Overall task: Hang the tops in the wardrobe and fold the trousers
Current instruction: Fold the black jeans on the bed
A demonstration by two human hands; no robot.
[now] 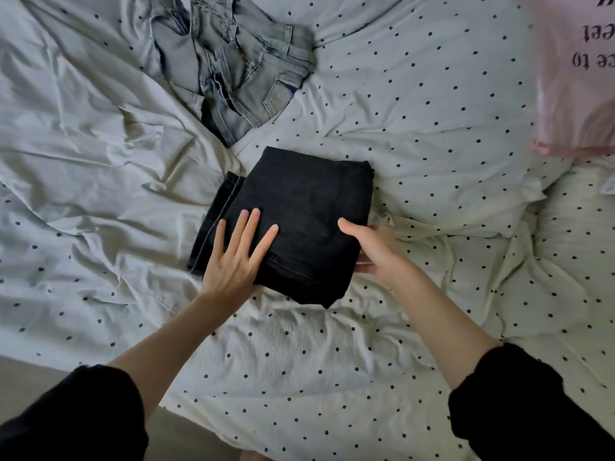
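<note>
From the head view, black trousers point(299, 221) are seen folded into a compact stack in the middle of the bed point(416, 128), on a dotted white duvet point(299, 361). The left hand point(233, 261) is laid flat on the stack's near left part, fingers straight and spread. The right hand point(372, 251) is clamped on the stack's right edge, thumb on top, fingers tucked beneath and partly hidden. Blue jeans point(233, 71) are left crumpled farther back, apart from the stack. A pink top point(575, 71) with dark lettering is seen at the right edge, partly cut off. Black sleeves point(73, 417) are pushed up on both forearms.
</note>
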